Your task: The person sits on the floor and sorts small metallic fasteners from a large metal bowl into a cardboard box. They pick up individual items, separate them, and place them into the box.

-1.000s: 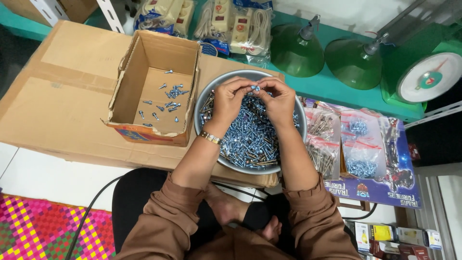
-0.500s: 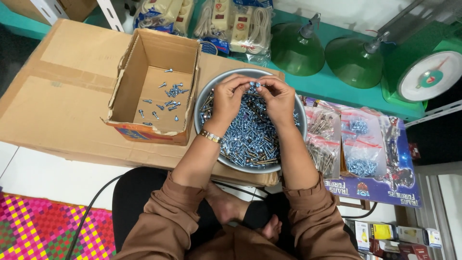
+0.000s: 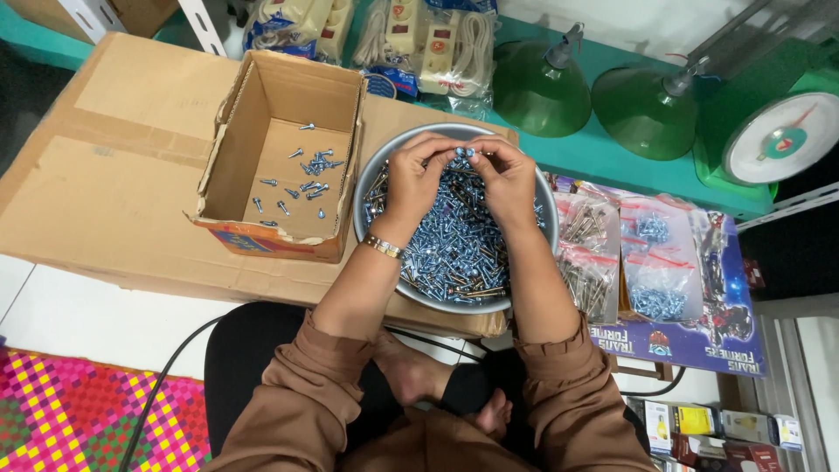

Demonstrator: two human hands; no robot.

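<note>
Head view: both hands over far rim of round metal basin (image 3: 374, 185) full of bluish screws (image 3: 454, 249). Left hand (image 3: 412, 182) and right hand (image 3: 505, 179) meet fingertip to fingertip, pinching a few small screws between them; each grip clenched on screws. Basin sits on flattened cardboard (image 3: 105, 192). Open carton (image 3: 281, 157) just left holds scattered screws. Bagged screws (image 3: 625, 253) right.

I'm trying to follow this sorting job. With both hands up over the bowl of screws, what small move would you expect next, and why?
Probably the left hand carries its pinched screws sideways and drops them into the open cardboard box. Both hands, the right hand too, meet fingertip to fingertip over the metal bowl holding a few small screws, and the box beside it already holds loose ones.
</note>
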